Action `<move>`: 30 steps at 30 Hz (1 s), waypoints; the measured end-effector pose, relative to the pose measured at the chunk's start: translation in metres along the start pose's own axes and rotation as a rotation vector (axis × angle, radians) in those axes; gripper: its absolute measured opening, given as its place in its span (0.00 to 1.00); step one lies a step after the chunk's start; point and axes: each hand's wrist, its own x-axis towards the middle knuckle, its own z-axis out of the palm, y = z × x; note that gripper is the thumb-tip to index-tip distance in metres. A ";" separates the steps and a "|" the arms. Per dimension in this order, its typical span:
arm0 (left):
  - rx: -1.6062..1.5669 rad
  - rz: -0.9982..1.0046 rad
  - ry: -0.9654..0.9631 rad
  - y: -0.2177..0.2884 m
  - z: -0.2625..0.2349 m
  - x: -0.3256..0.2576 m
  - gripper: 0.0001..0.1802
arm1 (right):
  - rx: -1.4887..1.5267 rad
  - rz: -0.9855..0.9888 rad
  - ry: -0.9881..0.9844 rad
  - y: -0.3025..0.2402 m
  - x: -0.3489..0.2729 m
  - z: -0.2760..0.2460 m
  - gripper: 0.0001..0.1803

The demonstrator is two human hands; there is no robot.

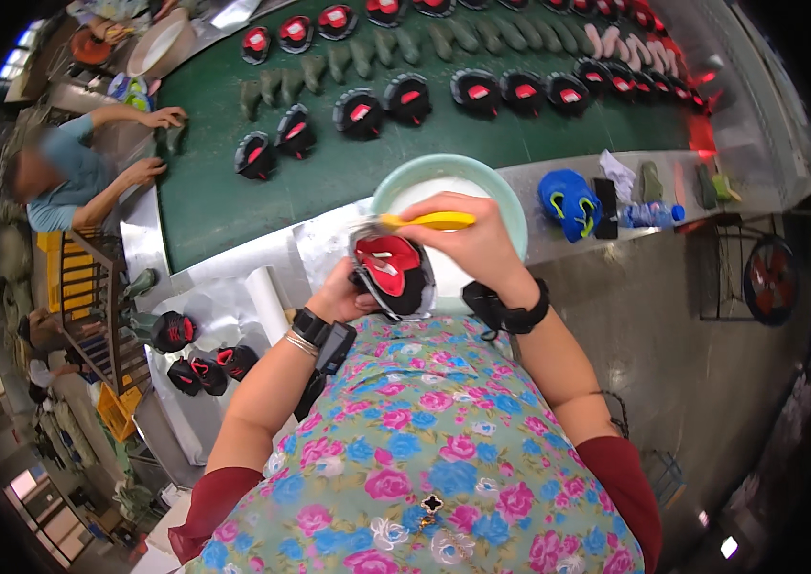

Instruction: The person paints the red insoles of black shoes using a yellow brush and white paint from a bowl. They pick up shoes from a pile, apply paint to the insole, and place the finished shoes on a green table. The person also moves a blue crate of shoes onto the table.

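Note:
My left hand (339,291) is closed around a black shoe upper (413,287) with red lining, holding it in front of my apron with its underside turned up. Pinched in my right hand (474,241) is a brush (442,221) with a yellow handle. Its head meets the pale far edge of the upper; the bristles are hard to make out. Just behind both hands, a pale green basin (515,203) holds white liquid, partly covered by my right hand and the upper.
A green conveyor belt (233,215) carries rows of similar uppers and dark green shoe lasts (362,59). A co-worker (71,177) handles a last at the left. Blue shoe (570,204) and bottle (652,214) lie on the right ledge. Finished-looking black shoes (207,371) stand at left.

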 end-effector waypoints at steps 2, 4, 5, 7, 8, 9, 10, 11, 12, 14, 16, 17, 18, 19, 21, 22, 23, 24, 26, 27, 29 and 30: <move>-0.038 -0.042 0.181 0.003 0.010 -0.006 0.18 | -0.048 0.183 0.043 0.014 -0.004 -0.007 0.08; 0.046 -0.011 0.206 0.009 -0.004 -0.010 0.14 | -0.130 0.339 0.017 0.031 -0.016 -0.014 0.08; 0.077 0.021 0.276 0.014 -0.001 -0.015 0.14 | -0.146 0.406 0.014 0.035 -0.021 -0.013 0.09; 0.047 0.278 0.274 0.026 -0.026 -0.032 0.13 | -0.102 0.520 0.043 0.029 -0.023 -0.006 0.09; 0.074 0.410 0.280 0.037 -0.044 -0.040 0.13 | -0.035 0.562 0.094 0.026 -0.020 -0.004 0.09; 0.086 0.542 0.299 0.053 -0.064 -0.049 0.16 | 0.020 0.576 0.147 0.025 -0.016 -0.001 0.09; -0.032 0.701 0.373 0.063 -0.110 -0.057 0.23 | 0.031 0.561 0.161 0.029 -0.012 0.000 0.08; -0.009 0.809 0.423 0.083 -0.133 -0.065 0.25 | 0.036 0.564 0.189 0.035 -0.009 0.001 0.08; 0.006 0.913 0.475 0.104 -0.154 -0.075 0.28 | -0.005 0.580 0.194 0.037 -0.005 0.004 0.08; 0.029 1.071 0.595 0.148 -0.203 -0.081 0.29 | -0.050 0.595 0.183 0.043 -0.003 0.011 0.08; 0.059 1.186 0.725 0.191 -0.228 -0.075 0.31 | -0.105 0.638 0.180 0.042 -0.004 0.021 0.08; 0.049 1.227 0.748 0.208 -0.246 -0.069 0.32 | -0.105 0.667 0.189 0.041 -0.005 0.026 0.07; 0.038 1.268 0.766 0.226 -0.263 -0.060 0.32 | -0.128 0.689 0.200 0.040 -0.008 0.030 0.07; 0.021 1.280 0.778 0.244 -0.275 -0.050 0.32 | -0.136 0.694 0.219 0.043 -0.013 0.036 0.07; -0.028 1.311 0.772 0.273 -0.296 -0.027 0.35 | -0.219 0.763 0.250 0.048 -0.021 0.038 0.07; -0.048 1.285 0.765 0.282 -0.309 -0.022 0.36 | -0.246 0.796 0.249 0.050 -0.021 0.041 0.07; -0.072 1.263 0.759 0.289 -0.321 -0.018 0.37 | -0.258 0.791 0.247 0.054 -0.017 0.045 0.07; -0.104 1.233 0.759 0.287 -0.334 -0.013 0.38 | -0.276 0.795 0.239 0.054 -0.012 0.048 0.07; -0.078 1.157 0.772 0.268 -0.339 -0.012 0.39 | -0.292 0.798 0.229 0.049 -0.007 0.055 0.07; -0.070 1.097 0.778 0.252 -0.336 -0.017 0.39 | -0.288 0.788 0.219 0.047 -0.001 0.060 0.07; -0.058 0.960 0.803 0.216 -0.326 -0.046 0.37 | -0.282 0.749 0.173 0.042 0.011 0.071 0.08; -0.028 0.914 0.865 0.191 -0.310 -0.070 0.33 | -0.286 0.714 0.177 0.038 0.014 0.074 0.08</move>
